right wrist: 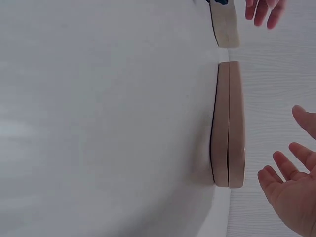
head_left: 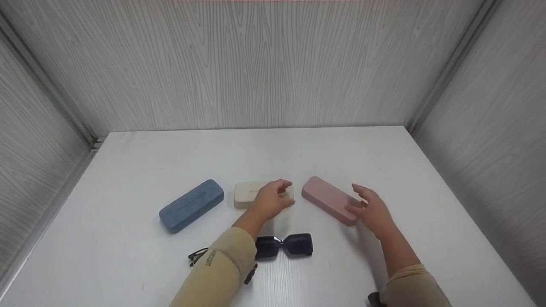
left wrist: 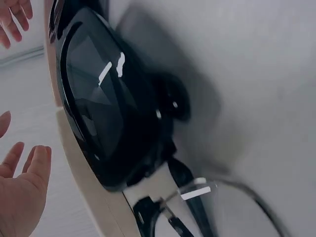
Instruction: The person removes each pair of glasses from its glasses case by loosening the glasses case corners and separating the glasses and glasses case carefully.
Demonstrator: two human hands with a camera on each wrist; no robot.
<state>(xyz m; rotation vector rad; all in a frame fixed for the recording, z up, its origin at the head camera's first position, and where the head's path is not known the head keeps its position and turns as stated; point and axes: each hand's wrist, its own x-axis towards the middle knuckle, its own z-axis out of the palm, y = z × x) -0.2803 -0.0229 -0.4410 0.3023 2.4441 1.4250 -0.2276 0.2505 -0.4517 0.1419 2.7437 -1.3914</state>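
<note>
Wearing tan fabric sleeves. Left sleeve (head_left: 213,279): small dark lettering (head_left: 211,257) printed near the cuff (head_left: 241,247), partly blurred, apparently starting "Let's". Right sleeve (head_left: 413,288): same tan, creased at the end. Both ending short of bare left hand (head_left: 269,199) and right hand (head_left: 373,212).

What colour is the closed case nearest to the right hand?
The case is soft pink; the head view shows it best.

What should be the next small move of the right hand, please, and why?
Probably lower the right hand onto the near end of the pink case. It seems sensible because the hand is empty and close to that end, and the right wrist view shows a gap between them.
</note>
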